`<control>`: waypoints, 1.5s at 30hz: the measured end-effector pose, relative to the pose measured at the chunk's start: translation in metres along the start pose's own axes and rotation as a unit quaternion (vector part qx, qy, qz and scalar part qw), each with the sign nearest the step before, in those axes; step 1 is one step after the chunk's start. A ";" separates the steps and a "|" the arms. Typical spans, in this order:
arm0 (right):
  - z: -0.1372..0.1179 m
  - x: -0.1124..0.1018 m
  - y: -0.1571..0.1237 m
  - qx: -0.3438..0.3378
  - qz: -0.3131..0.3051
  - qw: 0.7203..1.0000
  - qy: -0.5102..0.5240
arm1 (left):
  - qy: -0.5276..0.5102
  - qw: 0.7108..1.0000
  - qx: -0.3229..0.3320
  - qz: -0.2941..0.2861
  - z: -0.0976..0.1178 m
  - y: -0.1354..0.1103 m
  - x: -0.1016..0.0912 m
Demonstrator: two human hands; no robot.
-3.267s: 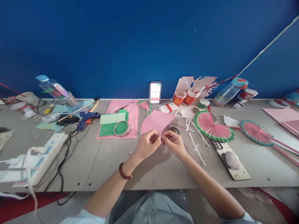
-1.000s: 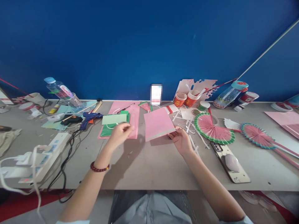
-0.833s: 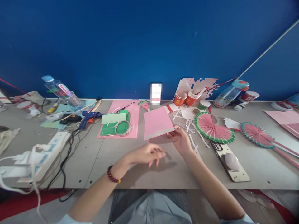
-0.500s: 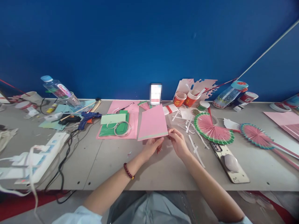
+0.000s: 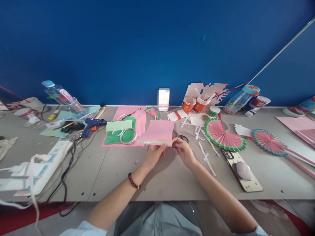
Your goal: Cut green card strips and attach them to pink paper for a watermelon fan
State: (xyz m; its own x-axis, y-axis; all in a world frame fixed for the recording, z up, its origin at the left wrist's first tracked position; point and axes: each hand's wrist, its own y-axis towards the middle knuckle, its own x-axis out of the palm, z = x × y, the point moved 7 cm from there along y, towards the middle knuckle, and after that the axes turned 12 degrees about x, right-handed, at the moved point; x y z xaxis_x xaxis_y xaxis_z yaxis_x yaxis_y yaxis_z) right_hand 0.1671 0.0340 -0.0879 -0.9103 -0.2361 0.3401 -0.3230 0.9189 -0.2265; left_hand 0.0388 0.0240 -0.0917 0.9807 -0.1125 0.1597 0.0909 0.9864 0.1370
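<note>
A sheet of pink paper with a pale green strip along its near edge is held above the table. My left hand pinches that near edge, with the thumb on top and the fingers underneath. At the sheet's near right corner, my right hand grips the edge between thumb and fingertips. Just behind the right hand, scissors with dark handles lie partly covered by the paper. To the left are a green paper pack and a roll of clear tape.
White paper strips lie right of my hands, near a pink-and-green folded fan and a phone with a mouse on it. Red paper cups stand at the back. A blue glue gun and a power strip are leftward.
The pink sheet has tipped down flatter and shifted slightly left. Both hands moved a little left with it, and the scissors behind it have come into view.
</note>
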 end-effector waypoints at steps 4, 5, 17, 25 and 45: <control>0.002 -0.003 0.001 0.038 0.009 0.999 0.023 | -0.030 0.999 -0.008 0.027 -0.003 0.002 -0.007; 0.003 -0.004 0.002 0.042 0.019 0.999 0.014 | -0.036 0.999 -0.013 0.028 -0.004 0.002 -0.007; 0.008 0.001 0.002 0.025 0.038 0.999 0.022 | -0.048 0.999 -0.012 -0.007 -0.004 0.000 0.001; 0.006 0.001 0.002 0.017 0.040 0.999 0.009 | -0.010 1.000 -0.017 -0.018 -0.005 -0.001 0.001; 0.011 0.005 0.002 0.091 -0.030 0.990 0.107 | -0.087 0.996 -0.027 0.007 -0.003 0.000 -0.003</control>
State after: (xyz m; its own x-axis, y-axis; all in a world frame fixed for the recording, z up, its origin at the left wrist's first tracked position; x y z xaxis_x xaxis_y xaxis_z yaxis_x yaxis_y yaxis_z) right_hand 0.1586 0.0309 -0.0966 -0.8187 -0.1979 0.5390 -0.4335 0.8286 -0.3542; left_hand 0.0362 0.0246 -0.0949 0.9375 -0.1132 0.3292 0.0912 0.9925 0.0816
